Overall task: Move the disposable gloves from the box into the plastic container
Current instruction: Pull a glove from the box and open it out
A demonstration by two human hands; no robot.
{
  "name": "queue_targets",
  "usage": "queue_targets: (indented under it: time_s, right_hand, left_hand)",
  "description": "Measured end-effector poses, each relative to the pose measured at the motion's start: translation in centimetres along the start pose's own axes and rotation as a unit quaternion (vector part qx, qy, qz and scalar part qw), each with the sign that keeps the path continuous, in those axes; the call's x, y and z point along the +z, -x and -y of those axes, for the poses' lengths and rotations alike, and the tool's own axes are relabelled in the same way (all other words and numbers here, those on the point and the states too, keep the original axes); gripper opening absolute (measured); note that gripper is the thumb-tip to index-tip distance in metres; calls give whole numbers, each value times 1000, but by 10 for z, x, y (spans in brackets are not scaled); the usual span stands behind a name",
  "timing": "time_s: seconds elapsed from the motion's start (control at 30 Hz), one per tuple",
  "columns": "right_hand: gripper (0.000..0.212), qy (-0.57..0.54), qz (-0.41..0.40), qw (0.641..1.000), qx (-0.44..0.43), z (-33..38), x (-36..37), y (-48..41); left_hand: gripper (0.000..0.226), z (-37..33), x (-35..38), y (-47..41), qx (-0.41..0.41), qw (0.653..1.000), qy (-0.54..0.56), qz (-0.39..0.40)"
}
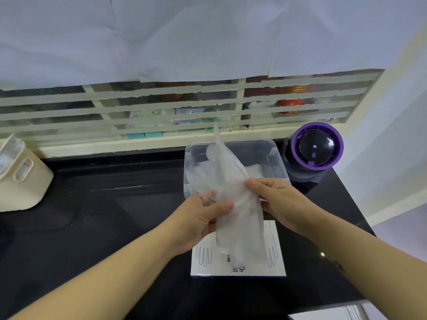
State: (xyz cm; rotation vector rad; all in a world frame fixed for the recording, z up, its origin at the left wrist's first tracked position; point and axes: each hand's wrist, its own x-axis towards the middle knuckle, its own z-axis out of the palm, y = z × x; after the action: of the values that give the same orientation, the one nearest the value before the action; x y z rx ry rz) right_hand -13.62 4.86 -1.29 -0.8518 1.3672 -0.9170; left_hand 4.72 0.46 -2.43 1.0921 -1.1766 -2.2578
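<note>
Disposable gloves, a thin translucent plastic bunch (233, 192), hung between both hands over the near edge of the clear rectangular plastic container (278, 162), which sat just beyond the fingertips with white sheets inside. The flat white cardboard box (208, 270) lay under the wrists. The left hand (203, 218) gripped the bunch's lower left and the right hand (277, 199) pinched its right edge. The carry looked half done: next, the limp bunch needed lowering forward into the container, then releasing. A black countertop (115, 204) spread around the hands, with a cream-barred window (161, 107) beyond and a purple-rimmed round device (316, 146) to the right.

Box (238, 262) before container (275, 158)
</note>
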Motion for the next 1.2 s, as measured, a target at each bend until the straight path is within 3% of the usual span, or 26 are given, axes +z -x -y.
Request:
queue_targets:
  time_s: [0.1,0.3,0.47,0.6,0.73,0.97,1.07,1.13,1.2]
  right_hand:
    - [29,-11,-26,1000,-6,3,0,-3]
    - [28,99,50,993,-36,6,5,3]
    - [18,205,-42,972,-108,7,5,0]
    - [8,175,-102,968,-146,10,-1,-2]
    - [14,165,-118,966,-162,11,-7,-1]
    - [19,23,-153,980,-123,11,-14,-4]
    - [20,-39,-185,976,-105,12,-19,-7]
    - [18,-24,-189,977,-99,10,-24,-9]
    - [15,-24,-186,978,-92,9,-27,-9]
  left_hand:
    - [41,-5,1,1,2,1000,29,5]
    - [47,-20,7,5,-19,985,172,-8]
    - [42,-23,7,0,-12,983,168,-80]
    - [39,-24,7,-2,0,977,172,-122]
    - [37,-25,4,-5,14,971,183,-154]
    - [36,-37,-2,-7,54,962,215,-160]
    - [35,-40,-2,-8,89,967,174,-161]
    - [54,-39,0,-13,112,977,111,-143]
    - [72,-37,-2,-18,136,975,-118,-132]
